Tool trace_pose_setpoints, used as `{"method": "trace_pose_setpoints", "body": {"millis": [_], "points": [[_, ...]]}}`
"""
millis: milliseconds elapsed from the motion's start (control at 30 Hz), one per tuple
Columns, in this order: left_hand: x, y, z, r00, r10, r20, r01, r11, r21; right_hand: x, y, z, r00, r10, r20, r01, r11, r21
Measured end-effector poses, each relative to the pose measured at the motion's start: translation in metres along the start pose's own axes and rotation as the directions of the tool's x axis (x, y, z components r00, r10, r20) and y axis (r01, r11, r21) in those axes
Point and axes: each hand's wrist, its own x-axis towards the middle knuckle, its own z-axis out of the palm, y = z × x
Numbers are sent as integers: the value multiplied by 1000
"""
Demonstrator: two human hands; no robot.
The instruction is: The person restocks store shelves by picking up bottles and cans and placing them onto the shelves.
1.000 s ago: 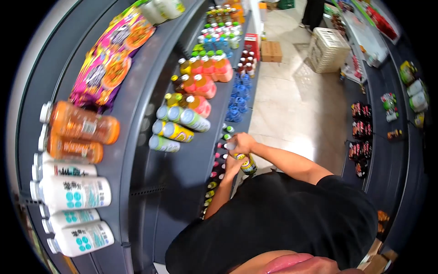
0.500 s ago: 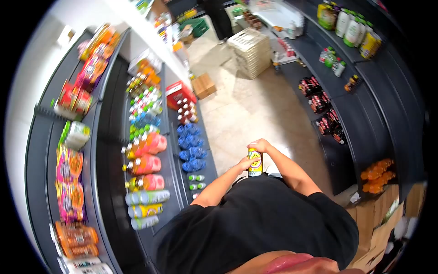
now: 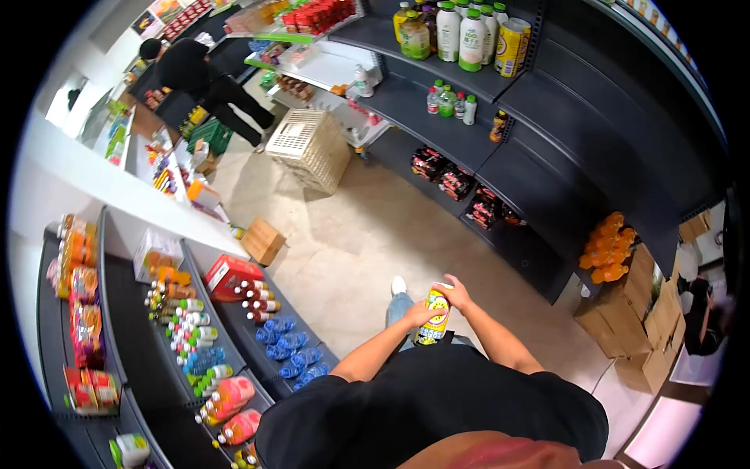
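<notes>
In front of my body I hold a tall yellow drink can (image 3: 432, 331) with a round dark-and-white emblem, tilted slightly. My left hand (image 3: 420, 315) is wrapped around its side. Near the top of the can, my right hand (image 3: 455, 295) is closed on it; some of its fingers are hidden. A similar yellow can (image 3: 512, 48) stands on the upper right shelf beside white bottles with green caps (image 3: 473, 41).
Dark shelves (image 3: 437, 117) run along the right and hold orange bottles (image 3: 607, 248). Left shelves carry drinks, including blue bottle packs (image 3: 286, 344). Stacked cream crates (image 3: 308, 152) and a cardboard box (image 3: 263, 241) stand on the floor. Another person (image 3: 205, 78) bends at the far left.
My view has turned right, bringing the right shelves closer and shifting the left shelves down and left. One foot now shows forward. Both hands still hold the can, now more tilted.
</notes>
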Motion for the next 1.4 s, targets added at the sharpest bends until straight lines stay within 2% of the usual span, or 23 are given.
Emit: {"method": "trace_pose_setpoints", "body": {"millis": [33, 133, 167, 200, 267, 300, 400, 433, 467, 533, 600, 733, 767, 800, 867, 900, 933, 1000, 1067, 1200, 1333, 1367, 1400], "points": [[14, 3, -7, 998, -3, -57, 6, 999, 52, -1, -7, -3, 997, 74, 1, -74, 989, 125], [30, 18, -31, 975, 80, -208, -56, 991, 118, 11, -34, 3, 992, 54, 111, -106, 833, 543], [36, 35, -50, 957, 135, -258, -103, 986, 135, 17, -51, -2, 961, -18, 275, -149, 804, 576], [32, 55, -66, 930, 192, -314, -163, 980, 115, 33, -50, 3, 948, -108, 300, -111, 769, 629], [39, 87, -100, 898, 237, -370, -213, 971, 106, 47, -85, -1, 916, -159, 368, -228, 548, 805], [48, 105, -120, 873, 283, -398, -247, 959, 141, 54, -108, -8, 918, -152, 365, -239, 521, 819], [66, 161, -159, 791, 411, -454, -371, 911, 179, 89, -129, -16, 880, 108, 463, -436, 573, 694], [68, 182, -173, 761, 459, -458, -435, 886, 164, 101, -135, -18, 859, 213, 466, -478, 660, 579], [75, 200, -189, 725, 510, -463, -500, 852, 155, 113, -141, -20, 832, 181, 525, -532, 531, 659], [94, 228, -210, 692, 579, -432, -542, 811, 220, 129, -178, -28, 867, 94, 489, -474, 452, 755], [107, 262, -225, 662, 630, -406, -571, 775, 271, 163, -184, -44, 926, 192, 324, -376, 489, 787], [141, 322, -233, 541, 730, -417, -695, 668, 267, 192, -237, -98, 968, 214, 132, -234, 577, 782], [151, 339, -234, 530, 744, -407, -699, 655, 286, 207, -236, -114, 987, 151, 61, -143, 623, 769], [162, 356, -235, 452, 793, -408, -761, 582, 286, 215, -252, -130, 981, 195, -20, -111, 633, 766], [172, 397, -238, 420, 829, -369, -796, 532, 290, 219, -284, -166, 967, 68, -246, 120, 728, 675], [182, 417, -237, 348, 858, -377, -829, 470, 304, 228, -291, -189, 951, 21, -310, 202, 716, 668], [187, 440, -237, 311, 877, -366, -845, 431, 316, 231, -310, -205, 867, -31, -497, 324, 793, 516], [199, 486, -234, 290, 892, -346, -861, 401, 312, 235, -344, -235, 544, -297, -785, 604, 787, 122], [209, 527, -232, 274, 907, -319, -859, 380, 342, 232, -373, -266, 508, -369, -778, 725, 671, 155], [236, 593, -224, 403, 876, -265, -830, 472, 299, 257, -394, -314, 446, -549, -707, 836, 537, 111], [266, 635, -219, 407, 887, -220, -894, 436, 105, 294, -396, -340, 405, -584, -704, 880, 458, 126], [268, 642, -221, 413, 887, -205, -887, 443, 131, 297, -396, -348, 389, -631, -671, 874, 483, 52], [275, 644, -221, 433, 877, -208, -888, 455, 68, 302, -397, -351, 392, -632, -668, 875, 481, 57]]}}
